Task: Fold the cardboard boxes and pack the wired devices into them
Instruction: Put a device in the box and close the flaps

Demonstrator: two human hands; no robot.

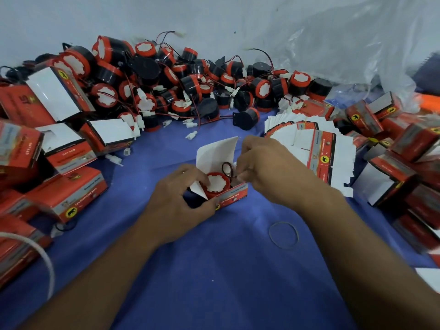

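A small red cardboard box (234, 195) stands open at the middle of the blue cloth, its white lid flap (221, 151) raised. Inside sits a round black device with a red rim and white face (216, 184). Its dark wire loop (227, 169) sticks up out of the box. My left hand (181, 201) grips the box's left end. My right hand (264, 167) pinches the wire at the box's right side.
A heap of loose wired devices (181, 86) lies along the back. Folded red boxes are piled at the left (69, 196) and right (392, 172). A fanned stack of flat box blanks (316, 144) lies right of my hands. A rubber band (283, 234) lies on the cloth.
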